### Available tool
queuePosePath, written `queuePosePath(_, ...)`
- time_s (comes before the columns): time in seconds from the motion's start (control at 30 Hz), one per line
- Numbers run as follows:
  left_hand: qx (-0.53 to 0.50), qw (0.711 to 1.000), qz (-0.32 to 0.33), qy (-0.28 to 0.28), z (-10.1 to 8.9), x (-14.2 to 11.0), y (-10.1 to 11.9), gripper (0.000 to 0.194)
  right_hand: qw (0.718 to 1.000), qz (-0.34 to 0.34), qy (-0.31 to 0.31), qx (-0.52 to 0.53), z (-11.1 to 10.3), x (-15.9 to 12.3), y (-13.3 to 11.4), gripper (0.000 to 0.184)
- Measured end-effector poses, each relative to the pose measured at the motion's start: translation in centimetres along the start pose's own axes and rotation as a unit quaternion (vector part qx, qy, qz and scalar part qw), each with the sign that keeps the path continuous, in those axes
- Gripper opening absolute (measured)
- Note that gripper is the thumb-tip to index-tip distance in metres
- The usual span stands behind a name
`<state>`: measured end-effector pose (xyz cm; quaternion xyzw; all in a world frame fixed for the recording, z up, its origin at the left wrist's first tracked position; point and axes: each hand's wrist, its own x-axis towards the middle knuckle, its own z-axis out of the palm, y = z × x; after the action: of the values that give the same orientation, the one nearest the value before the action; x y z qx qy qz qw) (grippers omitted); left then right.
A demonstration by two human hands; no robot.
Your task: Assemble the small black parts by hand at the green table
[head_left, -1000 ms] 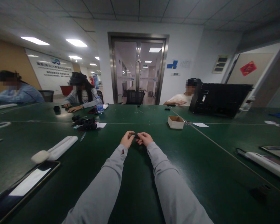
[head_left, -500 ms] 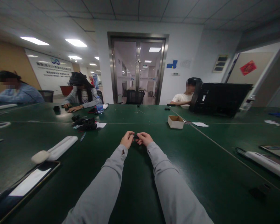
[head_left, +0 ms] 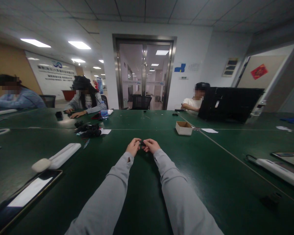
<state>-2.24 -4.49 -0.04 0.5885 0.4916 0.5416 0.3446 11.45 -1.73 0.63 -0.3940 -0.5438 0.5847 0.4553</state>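
Both my arms reach forward over the green table [head_left: 107, 147], and my hands meet near its middle. A small dark object [head_left: 142, 143] sits between them, too small and too covered by fingers to name. My right hand [head_left: 151, 145] pinches it from the right, with thumb and forefinger together. From the other side, my left hand [head_left: 133, 146] closes thumb and fingertips at the object's left end, where a bit of something light shows. The fingers hide most of the object.
An open cardboard box [head_left: 184, 128] stands ahead on the right, before a black monitor [head_left: 230, 103]. To the left lie a phone [head_left: 31, 189], a white rounded case [head_left: 41, 165], a long white object [head_left: 65, 155] and black items [head_left: 89, 130]. Several people sit across the table.
My hands stay almost in place, both still at the small dark object. The whole view has shifted very slightly. At the far right, the person's arm has drawn in a little.
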Motion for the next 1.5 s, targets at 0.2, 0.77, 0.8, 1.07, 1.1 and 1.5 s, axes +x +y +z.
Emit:
queuePosePath(0.2, 0.010, 1.000, 0.002, 0.011, 0.02, 0.01, -0.04, 0.023, 1.000, -0.003, -0.005, 0.000, -0.08, 0.11, 0.19, 0.020)
queuePosePath(0.77, 0.021, 1.000, 0.005, 0.011, -0.10, 0.02, 0.07, 0.023, 1.000, -0.007, -0.019, -0.007, -0.09, 0.05, 0.16, 0.020)
queuePosePath(0.8, 0.019, 1.000, -0.002, 0.012, -0.09, 0.04, 0.06, 0.023, 1.000, -0.007, -0.018, -0.007, -0.09, 0.03, 0.13, 0.020)
queuePosePath(1.07, 0.025, 1.000, 0.001, 0.012, -0.07, -0.02, 0.10, 0.022, 1.000, -0.006, -0.020, -0.010, -0.08, -0.01, 0.03, 0.020)
queuePosePath(1.1, 0.022, 1.000, -0.008, 0.011, -0.06, -0.02, 0.08, 0.023, 1.000, -0.005, -0.018, -0.009, -0.06, -0.03, 0.00, 0.019)
queuePosePath(1.5, 0.008, 1.000, -0.003, 0.010, 0.11, 0.21, -0.34, 0.022, 1.000, -0.002, -0.014, -0.010, 0.02, -0.11, -0.10, 0.019)
